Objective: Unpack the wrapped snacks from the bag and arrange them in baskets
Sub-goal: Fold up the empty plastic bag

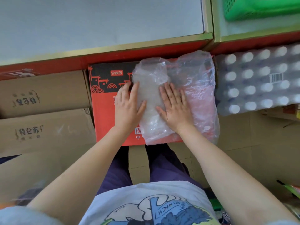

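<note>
Both hands flat, nothing gripped: left hand (128, 104) and right hand (174, 105) press the clear plastic bag (172, 96) onto the red carton (105, 111), centre frame, apparently flattening it. Green basket (259, 8) upper right. No snacks visible.

Red-and-black printed carton (103, 88) at centre, standing against red counter base (113, 57). Two brown cardboard boxes (43, 114) just left of it — stacked edge to edge, dark characters printed on each. Shrink-wrapped pack of white-capped bottles (258, 80) just right of carton, barcode label on wrap. Gold-trimmed counter top (97, 25) above. Cardboard sheets (243, 143) cover floor. White printed T-shirt (154, 207) and dark trousers (164, 168) at bottom.
</note>
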`<state>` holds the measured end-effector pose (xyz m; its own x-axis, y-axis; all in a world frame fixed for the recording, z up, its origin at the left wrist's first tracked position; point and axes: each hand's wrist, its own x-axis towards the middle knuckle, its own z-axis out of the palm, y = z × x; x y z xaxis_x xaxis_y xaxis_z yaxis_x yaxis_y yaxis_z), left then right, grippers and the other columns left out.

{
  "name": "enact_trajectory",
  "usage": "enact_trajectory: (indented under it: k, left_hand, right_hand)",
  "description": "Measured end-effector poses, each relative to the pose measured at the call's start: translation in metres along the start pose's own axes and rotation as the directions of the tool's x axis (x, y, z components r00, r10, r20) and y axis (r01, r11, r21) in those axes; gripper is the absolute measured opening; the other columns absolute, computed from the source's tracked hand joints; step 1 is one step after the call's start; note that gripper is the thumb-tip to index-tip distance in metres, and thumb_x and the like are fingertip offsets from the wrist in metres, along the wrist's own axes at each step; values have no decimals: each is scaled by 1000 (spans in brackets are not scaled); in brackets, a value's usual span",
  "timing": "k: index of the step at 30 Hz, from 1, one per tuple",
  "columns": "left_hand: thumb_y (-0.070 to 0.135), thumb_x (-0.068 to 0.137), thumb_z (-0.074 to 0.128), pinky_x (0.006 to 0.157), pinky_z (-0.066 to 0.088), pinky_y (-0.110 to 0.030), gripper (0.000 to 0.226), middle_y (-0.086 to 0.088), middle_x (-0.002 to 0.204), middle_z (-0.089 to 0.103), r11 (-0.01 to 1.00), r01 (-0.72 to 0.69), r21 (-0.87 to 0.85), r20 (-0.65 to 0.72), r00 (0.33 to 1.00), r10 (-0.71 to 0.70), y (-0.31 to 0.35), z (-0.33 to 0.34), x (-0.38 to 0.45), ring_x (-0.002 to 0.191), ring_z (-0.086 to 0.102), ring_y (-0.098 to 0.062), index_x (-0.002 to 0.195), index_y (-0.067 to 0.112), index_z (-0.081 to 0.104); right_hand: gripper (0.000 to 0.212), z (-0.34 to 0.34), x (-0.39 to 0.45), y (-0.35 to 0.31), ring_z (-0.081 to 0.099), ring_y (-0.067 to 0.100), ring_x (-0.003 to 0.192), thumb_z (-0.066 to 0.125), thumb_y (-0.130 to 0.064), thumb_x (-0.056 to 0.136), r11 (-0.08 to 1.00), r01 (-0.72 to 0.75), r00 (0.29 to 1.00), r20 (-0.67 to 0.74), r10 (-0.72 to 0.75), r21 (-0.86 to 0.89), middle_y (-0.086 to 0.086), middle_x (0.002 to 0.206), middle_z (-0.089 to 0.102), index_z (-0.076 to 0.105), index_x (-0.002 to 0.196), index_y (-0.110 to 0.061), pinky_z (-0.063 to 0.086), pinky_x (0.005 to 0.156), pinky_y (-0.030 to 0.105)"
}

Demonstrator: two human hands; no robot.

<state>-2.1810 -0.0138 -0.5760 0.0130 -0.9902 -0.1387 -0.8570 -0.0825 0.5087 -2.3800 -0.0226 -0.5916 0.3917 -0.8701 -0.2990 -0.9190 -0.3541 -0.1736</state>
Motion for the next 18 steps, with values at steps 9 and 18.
enact_trajectory:
  k: [9,18]
  left_hand:
    - [27,87,75,65,54,-21,44,0,109,62,446,770,-455,495,636,-592,53,-37,16,92,60,-15,124,11,57]
    - [46,100,47,85,51,-40,37,-5,92,67,124,843,-523,768,530,-360,71,-68,19,81,66,-24,120,17,57]
  right_hand:
    - [45,-63,-21,-37,51,35,118,61,-37,95,852,-313,936,-18,352,419,13,127,54,57,134,-15,45,96,48]
    - [100,-76,-19,-51,27,27,142,78,-37,80,698,-458,885,358,298,550,6,154,31,17,158,-28,31,115,41]
